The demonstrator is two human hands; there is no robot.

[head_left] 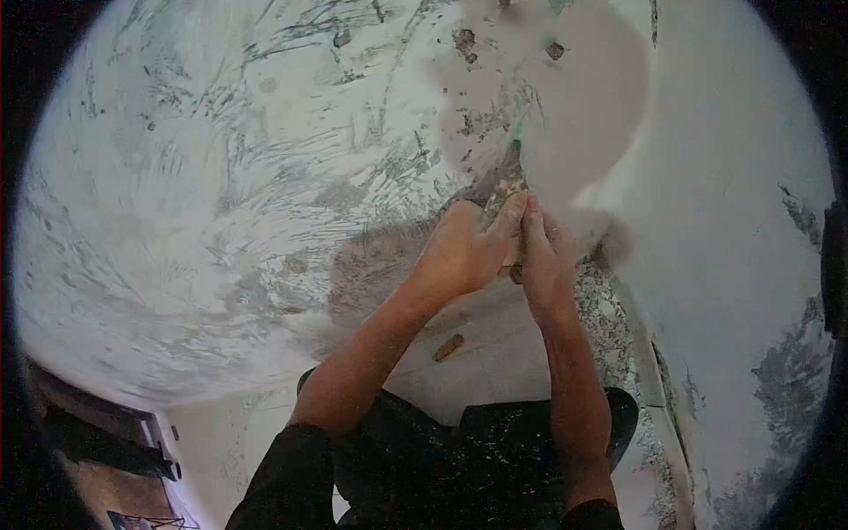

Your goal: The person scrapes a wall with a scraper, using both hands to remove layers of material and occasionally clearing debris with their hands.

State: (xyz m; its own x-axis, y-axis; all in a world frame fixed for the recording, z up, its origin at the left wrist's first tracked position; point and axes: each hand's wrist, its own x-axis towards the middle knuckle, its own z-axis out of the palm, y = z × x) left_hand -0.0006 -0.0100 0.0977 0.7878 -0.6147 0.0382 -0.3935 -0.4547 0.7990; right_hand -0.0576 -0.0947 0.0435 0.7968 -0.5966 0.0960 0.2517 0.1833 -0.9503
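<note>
Both of my hands are closed together on a dusty scraping tool [506,187] with a dark, narrow tip. Its tip points up against the scraped wall [291,150], by a thin greenish streak. My left hand [465,246] wraps it from the left, knuckles toward the wall. Pressed close beside it, my right hand [545,261] grips from the right with its fingers pointing up. Much of the tool is hidden by my fingers, and a brownish end shows below them. Several dark pits and rough scratches mark the wall around the tip.
A strip of pale rubble [609,331] runs along the foot of the right-hand wall [724,177]. On the floor below my hands lies a small brown piece [449,347]. My dark-clothed, speckled legs [495,459] are close beneath. Dark long objects [106,446] stand at lower left.
</note>
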